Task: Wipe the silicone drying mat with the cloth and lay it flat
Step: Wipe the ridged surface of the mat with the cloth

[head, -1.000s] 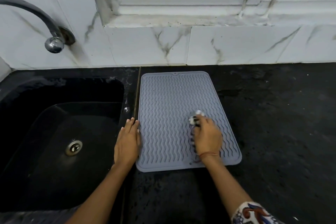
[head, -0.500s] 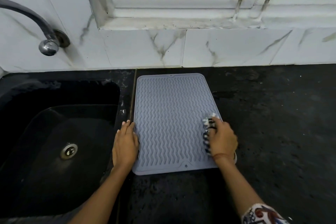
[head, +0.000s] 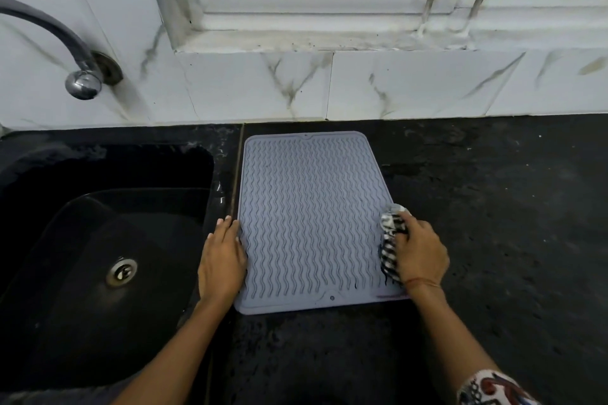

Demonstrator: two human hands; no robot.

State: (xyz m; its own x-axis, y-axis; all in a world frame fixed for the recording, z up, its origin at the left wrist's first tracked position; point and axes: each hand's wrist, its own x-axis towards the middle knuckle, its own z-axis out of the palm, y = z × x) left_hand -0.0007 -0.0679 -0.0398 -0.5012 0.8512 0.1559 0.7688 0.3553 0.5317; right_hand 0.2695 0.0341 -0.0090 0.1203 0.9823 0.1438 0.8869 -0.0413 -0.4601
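A grey silicone drying mat (head: 312,217) with wavy ridges lies flat on the black countertop, just right of the sink. My left hand (head: 222,260) rests flat, fingers together, against the mat's near left edge and holds nothing. My right hand (head: 421,253) grips a bunched black-and-white striped cloth (head: 391,237) and presses it on the mat's near right edge. The hand and cloth hide the mat's near right corner.
A black sink (head: 98,240) with a metal drain (head: 121,273) lies to the left, under a curved tap (head: 79,76). White marble-look tiles (head: 362,85) and a window ledge rise behind. The dark speckled countertop (head: 493,207) stretches right of the mat.
My right hand has slid the cloth from the mat's middle to its right edge. My left hand has stayed at the left edge.
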